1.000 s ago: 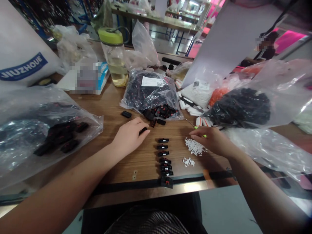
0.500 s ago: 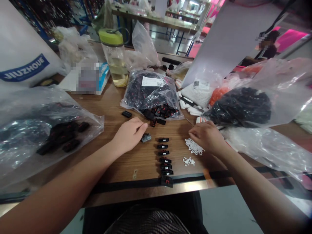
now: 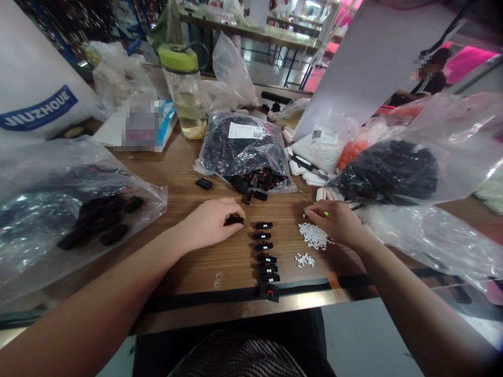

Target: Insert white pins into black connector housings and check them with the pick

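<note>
A black connector housing (image 3: 234, 219) is gripped between the thumb and fingers of my left hand (image 3: 206, 222), just above the table. My right hand (image 3: 334, 220) is pinched closed beside a heap of small white plugs (image 3: 314, 235), with one white plug (image 3: 304, 215) at its fingertips. A smaller group of white plugs (image 3: 304, 260) lies nearer the front edge. Between my hands, several black connectors (image 3: 263, 236) form a column, most showing white dots. Partly hidden by my right hand is a yellow-green piece (image 3: 326, 214); a thin metal rod (image 3: 306, 196) shows beyond the fingers.
Behind my hands, an open bag of black connectors (image 3: 243, 146) spills onto the wooden table (image 3: 188, 272). One loose connector (image 3: 204, 184) lies left of it. Plastic bags (image 3: 113, 193) flank both sides. A green-lidded bottle (image 3: 184, 94) stands at the back. Another person (image 3: 432, 73) is far right.
My left hand has closed on the connector that lay by its fingertips and lifted it slightly. My right hand has shifted a little, and a white plug now shows at its fingertips.
</note>
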`<move>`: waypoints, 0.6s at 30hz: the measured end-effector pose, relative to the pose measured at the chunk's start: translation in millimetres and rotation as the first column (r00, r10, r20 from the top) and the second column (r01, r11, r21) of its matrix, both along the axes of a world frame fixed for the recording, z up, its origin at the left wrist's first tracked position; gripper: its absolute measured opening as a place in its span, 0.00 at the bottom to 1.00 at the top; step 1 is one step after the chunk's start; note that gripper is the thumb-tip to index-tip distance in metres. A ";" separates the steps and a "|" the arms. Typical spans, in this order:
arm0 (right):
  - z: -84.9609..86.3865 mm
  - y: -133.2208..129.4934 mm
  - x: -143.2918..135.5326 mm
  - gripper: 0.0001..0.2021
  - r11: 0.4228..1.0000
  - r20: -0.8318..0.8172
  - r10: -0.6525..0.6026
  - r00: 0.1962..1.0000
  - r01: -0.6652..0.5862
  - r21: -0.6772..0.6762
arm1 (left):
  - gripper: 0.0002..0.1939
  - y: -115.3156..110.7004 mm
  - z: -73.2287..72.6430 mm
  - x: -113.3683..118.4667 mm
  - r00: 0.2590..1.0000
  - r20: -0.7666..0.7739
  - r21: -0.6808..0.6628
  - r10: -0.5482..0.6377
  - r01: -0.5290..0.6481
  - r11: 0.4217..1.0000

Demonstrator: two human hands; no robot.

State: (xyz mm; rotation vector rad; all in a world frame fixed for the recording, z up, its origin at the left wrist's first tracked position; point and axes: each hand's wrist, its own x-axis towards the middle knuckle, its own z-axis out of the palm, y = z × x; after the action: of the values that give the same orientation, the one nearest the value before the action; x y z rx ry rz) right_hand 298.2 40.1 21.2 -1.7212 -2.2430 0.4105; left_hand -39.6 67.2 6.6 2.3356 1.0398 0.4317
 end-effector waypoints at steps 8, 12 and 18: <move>-6.9 1.6 2.7 0.11 0.999 -0.002 -0.035 0.999 0.035 -0.011 | 0.15 -2.1 -4.9 2.7 0.971 0.203 0.059 0.129 -0.144 0.988; -6.7 2.0 0.4 0.11 1.000 0.049 -0.025 0.998 0.026 -0.009 | 0.14 -1.4 -6.0 3.7 0.980 0.191 0.142 0.052 -0.080 0.987; -5.0 1.5 -1.6 0.10 0.999 0.062 -0.051 0.997 0.051 -0.010 | 0.09 -2.5 -9.7 4.3 0.973 0.202 0.056 0.110 -0.124 0.991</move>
State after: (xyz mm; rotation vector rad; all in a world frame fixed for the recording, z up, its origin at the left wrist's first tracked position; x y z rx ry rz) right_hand 296.6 41.6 16.2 -1.8164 -2.2379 0.3639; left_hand -35.3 64.8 -3.1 2.2417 1.0835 0.7411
